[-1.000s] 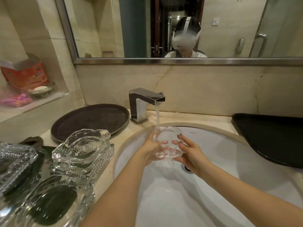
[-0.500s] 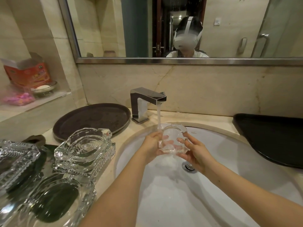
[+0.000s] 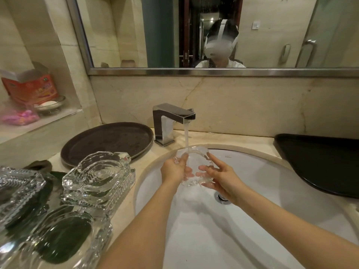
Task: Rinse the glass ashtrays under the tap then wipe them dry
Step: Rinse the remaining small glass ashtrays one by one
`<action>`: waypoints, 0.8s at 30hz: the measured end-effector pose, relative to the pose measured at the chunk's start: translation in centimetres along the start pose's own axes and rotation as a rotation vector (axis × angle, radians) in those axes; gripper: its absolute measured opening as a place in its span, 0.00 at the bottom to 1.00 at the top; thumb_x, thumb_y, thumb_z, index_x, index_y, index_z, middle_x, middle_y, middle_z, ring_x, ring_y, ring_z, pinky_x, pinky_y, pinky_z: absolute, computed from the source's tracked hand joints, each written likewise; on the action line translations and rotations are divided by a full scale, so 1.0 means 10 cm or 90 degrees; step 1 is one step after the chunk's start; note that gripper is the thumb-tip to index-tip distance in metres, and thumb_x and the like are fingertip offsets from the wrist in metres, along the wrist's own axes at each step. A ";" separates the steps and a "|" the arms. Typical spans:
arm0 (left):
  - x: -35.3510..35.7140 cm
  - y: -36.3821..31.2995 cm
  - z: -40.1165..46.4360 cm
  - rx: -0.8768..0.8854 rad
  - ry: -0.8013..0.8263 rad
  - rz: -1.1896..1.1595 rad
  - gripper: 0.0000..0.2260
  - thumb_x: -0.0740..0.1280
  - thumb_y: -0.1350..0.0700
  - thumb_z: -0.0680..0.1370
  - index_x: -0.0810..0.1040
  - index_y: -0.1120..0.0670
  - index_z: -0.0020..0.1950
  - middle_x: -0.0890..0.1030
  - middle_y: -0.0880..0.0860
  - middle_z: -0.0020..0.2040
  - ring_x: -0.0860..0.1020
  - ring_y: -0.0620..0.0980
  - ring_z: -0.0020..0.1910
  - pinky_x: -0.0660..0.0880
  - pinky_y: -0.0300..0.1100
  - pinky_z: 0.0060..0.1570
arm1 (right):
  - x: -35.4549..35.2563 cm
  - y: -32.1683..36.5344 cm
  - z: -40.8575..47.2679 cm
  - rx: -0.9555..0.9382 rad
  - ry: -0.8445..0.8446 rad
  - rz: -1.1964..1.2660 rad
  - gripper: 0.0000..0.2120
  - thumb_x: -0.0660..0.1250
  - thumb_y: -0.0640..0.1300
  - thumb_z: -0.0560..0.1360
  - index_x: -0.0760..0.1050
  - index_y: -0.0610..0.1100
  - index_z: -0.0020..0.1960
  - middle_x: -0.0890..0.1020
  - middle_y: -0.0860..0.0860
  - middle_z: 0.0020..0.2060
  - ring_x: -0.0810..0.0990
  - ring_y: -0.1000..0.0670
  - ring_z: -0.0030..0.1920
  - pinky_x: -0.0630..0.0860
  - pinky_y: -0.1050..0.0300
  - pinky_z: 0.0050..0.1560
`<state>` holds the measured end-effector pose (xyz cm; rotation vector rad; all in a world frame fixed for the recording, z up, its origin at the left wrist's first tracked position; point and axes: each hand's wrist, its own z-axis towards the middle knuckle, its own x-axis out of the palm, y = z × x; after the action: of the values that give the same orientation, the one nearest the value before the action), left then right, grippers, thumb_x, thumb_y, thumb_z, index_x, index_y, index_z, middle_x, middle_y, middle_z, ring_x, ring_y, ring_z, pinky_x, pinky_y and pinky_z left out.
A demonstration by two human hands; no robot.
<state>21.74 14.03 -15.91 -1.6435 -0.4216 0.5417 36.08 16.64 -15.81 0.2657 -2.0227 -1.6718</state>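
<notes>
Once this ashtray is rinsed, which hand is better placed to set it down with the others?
Left, probably. The left hand grips the ashtray on the side nearer the stacked ashtrays on the counter; the right hand would have to cross the basin.

Both bare forearms reach forward from the lower edge of the view and converge toward twelve o'clock, the left arm rising from about six o'clock, the right from about four. The left hand [image 3: 174, 169] is curled with its back toward the camera, thumb raised along the upper edge, fingers wrapped round the left side of the ashtray [image 3: 194, 167]. The right hand [image 3: 219, 177] faces it from three o'clock, palm turned inward, fingers spread and bent against the right side. The fingertips of both nearly meet underneath.
</notes>
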 end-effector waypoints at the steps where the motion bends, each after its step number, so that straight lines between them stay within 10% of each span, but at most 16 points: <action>1: 0.00 0.00 0.00 -0.009 0.000 0.002 0.14 0.64 0.47 0.78 0.74 0.58 0.52 0.81 0.52 0.33 0.79 0.45 0.26 0.74 0.36 0.26 | 0.02 0.02 0.02 -0.009 -0.019 -0.034 0.22 0.59 0.32 0.78 0.67 0.47 0.69 0.80 0.45 0.46 0.82 0.49 0.42 0.80 0.56 0.40; 8: 0.02 -0.06 -0.03 -0.032 0.129 -0.076 0.18 0.63 0.69 0.76 0.72 0.49 0.59 0.78 0.51 0.50 0.82 0.53 0.44 0.78 0.48 0.45 | -0.08 0.08 0.16 -0.057 -0.201 -0.183 0.11 0.62 0.34 0.77 0.76 0.42 0.58 0.80 0.45 0.38 0.80 0.47 0.36 0.79 0.53 0.41; 12: 0.03 -0.05 -0.11 0.025 0.199 0.115 0.02 0.65 0.60 0.78 0.75 0.55 0.50 0.80 0.55 0.42 0.80 0.42 0.27 0.77 0.42 0.36 | -0.11 0.04 0.16 -0.070 -0.205 -0.204 0.12 0.60 0.34 0.78 0.78 0.45 0.56 0.80 0.48 0.38 0.79 0.48 0.35 0.74 0.59 0.38; 14: 0.05 -0.04 -0.12 0.050 0.168 0.147 0.09 0.61 0.54 0.81 0.75 0.59 0.48 0.78 0.54 0.34 0.78 0.42 0.23 0.76 0.38 0.29 | -0.12 0.03 0.17 -0.074 -0.195 -0.185 0.11 0.61 0.34 0.77 0.78 0.41 0.55 0.81 0.47 0.38 0.79 0.47 0.37 0.76 0.57 0.40; 18: 0.04 -0.02 -0.06 0.066 0.118 0.176 0.16 0.57 0.48 0.81 0.76 0.57 0.44 0.81 0.60 0.40 0.83 0.57 0.37 0.79 0.48 0.43 | -0.06 0.05 0.16 -0.061 -0.162 -0.067 0.11 0.60 0.34 0.79 0.72 0.38 0.60 0.80 0.44 0.44 0.81 0.47 0.40 0.78 0.55 0.43; 24: 0.05 -0.07 -0.05 -0.014 0.084 0.055 0.17 0.52 0.50 0.83 0.74 0.59 0.61 0.80 0.56 0.53 0.82 0.54 0.46 0.77 0.49 0.51 | 0.07 -0.01 0.05 0.095 -0.031 -0.075 0.17 0.58 0.36 0.79 0.59 0.44 0.67 0.75 0.42 0.54 0.81 0.44 0.45 0.82 0.49 0.40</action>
<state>22.51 14.01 -15.18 -1.7143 -0.2608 0.4902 35.24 16.70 -15.76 0.4064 -2.2111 -1.6114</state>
